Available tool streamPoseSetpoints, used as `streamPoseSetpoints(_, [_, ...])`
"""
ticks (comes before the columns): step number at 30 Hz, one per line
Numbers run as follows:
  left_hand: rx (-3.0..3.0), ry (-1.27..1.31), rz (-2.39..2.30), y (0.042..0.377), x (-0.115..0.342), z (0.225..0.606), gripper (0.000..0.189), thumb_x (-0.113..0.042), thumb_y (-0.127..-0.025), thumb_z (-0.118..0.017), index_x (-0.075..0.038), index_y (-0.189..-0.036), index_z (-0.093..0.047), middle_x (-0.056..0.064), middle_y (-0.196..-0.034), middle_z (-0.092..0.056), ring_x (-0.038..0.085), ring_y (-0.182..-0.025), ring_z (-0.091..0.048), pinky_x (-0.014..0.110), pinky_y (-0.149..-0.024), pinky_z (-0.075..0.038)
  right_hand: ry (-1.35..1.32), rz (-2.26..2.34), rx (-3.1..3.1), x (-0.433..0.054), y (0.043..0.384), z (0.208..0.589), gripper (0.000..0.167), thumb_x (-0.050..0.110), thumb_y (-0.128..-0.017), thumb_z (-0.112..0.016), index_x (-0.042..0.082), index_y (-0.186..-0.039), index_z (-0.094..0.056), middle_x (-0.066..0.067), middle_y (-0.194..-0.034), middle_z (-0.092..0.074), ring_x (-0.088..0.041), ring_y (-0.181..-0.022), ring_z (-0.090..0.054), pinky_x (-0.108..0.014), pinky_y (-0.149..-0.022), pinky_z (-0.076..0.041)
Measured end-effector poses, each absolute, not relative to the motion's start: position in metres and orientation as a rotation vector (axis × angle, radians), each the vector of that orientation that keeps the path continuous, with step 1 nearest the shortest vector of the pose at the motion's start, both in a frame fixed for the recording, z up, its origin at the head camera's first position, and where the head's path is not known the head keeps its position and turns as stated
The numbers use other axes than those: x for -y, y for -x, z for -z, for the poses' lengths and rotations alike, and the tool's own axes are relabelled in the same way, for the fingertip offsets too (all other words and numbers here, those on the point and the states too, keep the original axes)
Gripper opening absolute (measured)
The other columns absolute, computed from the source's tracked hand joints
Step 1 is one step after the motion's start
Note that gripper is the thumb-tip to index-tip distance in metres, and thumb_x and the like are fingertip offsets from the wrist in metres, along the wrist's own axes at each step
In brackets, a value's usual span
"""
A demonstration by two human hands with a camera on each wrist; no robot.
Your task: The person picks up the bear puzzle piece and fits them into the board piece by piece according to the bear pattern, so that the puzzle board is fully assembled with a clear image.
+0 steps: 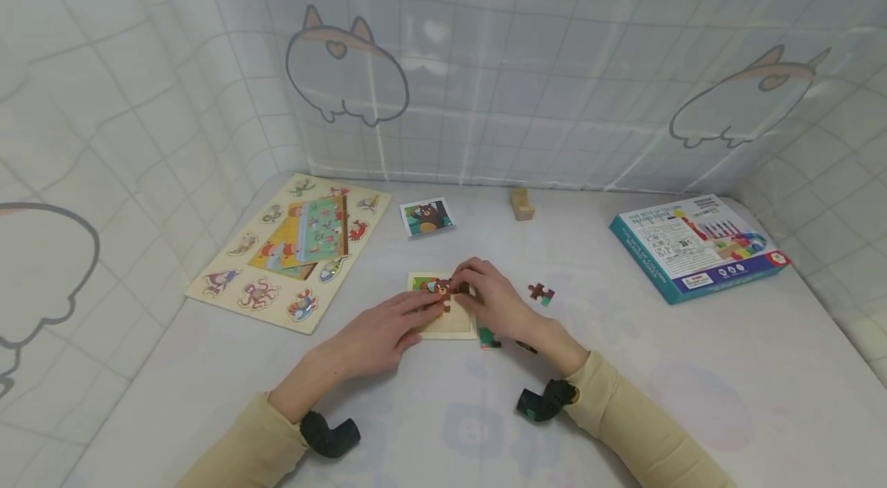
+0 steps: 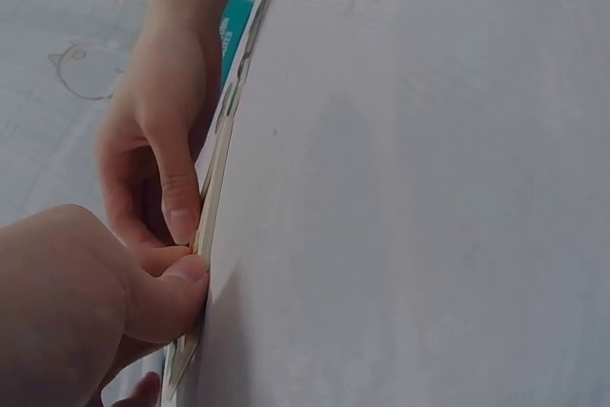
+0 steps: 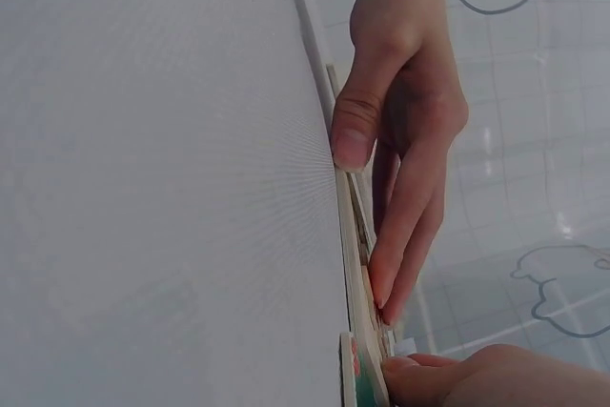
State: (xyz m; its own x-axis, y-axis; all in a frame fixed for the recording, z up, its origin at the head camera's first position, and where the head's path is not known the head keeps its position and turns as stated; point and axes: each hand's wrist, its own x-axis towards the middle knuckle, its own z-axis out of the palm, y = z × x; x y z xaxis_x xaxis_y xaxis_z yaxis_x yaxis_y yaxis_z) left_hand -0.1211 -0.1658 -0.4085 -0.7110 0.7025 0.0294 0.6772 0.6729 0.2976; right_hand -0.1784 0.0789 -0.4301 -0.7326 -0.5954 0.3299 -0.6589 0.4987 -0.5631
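A small wooden puzzle tray (image 1: 453, 335) lies in front of me, its upper part filled with bear picture pieces (image 1: 444, 287); bare wood shows lower down. My left hand (image 1: 388, 326) reaches in from the left, extended fingers resting on the pieces, thumb by the tray's edge in the right wrist view. From the right, my right hand (image 1: 500, 305) pinches a dark puzzle piece (image 1: 460, 285) at the tray's upper right, partly hidden by the fingers. Loose puzzle pieces lie beside it: a green one (image 1: 489, 339), a dark one (image 1: 528, 347) under the right wrist, and a brown one (image 1: 542, 293).
Behind the tray lie a bear picture card (image 1: 426, 218) and a small wooden block (image 1: 522, 205). A sea-animal board (image 1: 232, 272) at left carries picture boards (image 1: 322, 230). At right lies a teal-edged box (image 1: 700, 245). A patterned curtain (image 1: 485, 72) hangs behind the table.
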Motion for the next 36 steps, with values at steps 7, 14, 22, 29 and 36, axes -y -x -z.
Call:
streamPoseSetpoints(7, [-2.745, -1.071, -0.498, 0.1202, 0.1633, 0.4094, 0.053, -0.019, -0.104, -0.054, -0.015, -0.155, -0.039, 0.001, -0.164, -0.030, 0.023, -0.150, -0.030, 0.047, -0.113, -0.042, -1.062, -1.021, 2.662, -0.0799, 0.1788, 0.4302, 0.016, 0.007, -0.094, -0.070, 0.005, -0.110, -0.069, -0.006, -0.118, -0.060, -0.020, -0.107, -0.055, -0.038, -0.093, -0.053])
streamPoseSetpoints(14, [-2.739, -1.027, -0.495, 0.1195, 0.1621, 0.4092, 0.053, -0.019, -0.104, -0.053, -0.016, -0.155, -0.039, 0.001, -0.164, -0.030, 0.023, -0.150, -0.031, 0.047, -0.113, -0.042, -1.045, -0.999, 2.678, -0.0802, 0.1805, 0.4321, 0.020, 0.011, -0.094, -0.070, 0.005, -0.113, -0.069, -0.006, -0.121, -0.059, -0.021, -0.111, -0.055, -0.039, -0.096, -0.052])
streamPoseSetpoints(22, [-2.744, -1.037, -0.488, 0.1195, 0.1608, 0.4085, 0.053, -0.018, -0.104, -0.053, -0.015, -0.155, -0.038, 0.003, -0.164, -0.030, 0.025, -0.149, -0.031, 0.048, -0.108, -0.047, -1.035, -1.006, 2.685, -0.0804, 0.1797, 0.4309, 0.019, 0.011, -0.094, -0.070, 0.004, -0.112, -0.070, -0.007, -0.121, -0.059, -0.022, -0.112, -0.054, -0.040, -0.096, -0.052])
streamPoseSetpoints(29, [-2.762, -1.049, -0.463, 0.1201, 0.1596, 0.4121, 0.052, -0.016, -0.103, -0.054, -0.013, -0.153, -0.042, 0.002, -0.163, -0.030, 0.025, -0.148, -0.033, 0.047, -0.108, -0.047, -1.023, -1.013, 2.704, -0.0806, 0.1798, 0.4318, 0.019, 0.012, -0.095, -0.069, 0.005, -0.112, -0.070, -0.006, -0.122, -0.059, -0.022, -0.113, -0.054, -0.040, -0.097, -0.051])
streamPoseSetpoints(36, [-2.767, -1.066, -0.484, 0.1206, 0.1600, 0.4128, 0.049, -0.013, -0.102, -0.056, -0.010, -0.150, -0.045, 0.003, -0.163, -0.031, 0.028, -0.147, -0.034, 0.048, -0.113, -0.042, -1.024, -1.032, 2.697, -0.0805, 0.1805, 0.4324, 0.018, 0.010, -0.094, -0.069, 0.005, -0.111, -0.071, -0.006, -0.121, -0.059, -0.023, -0.114, -0.054, -0.041, -0.099, -0.051])
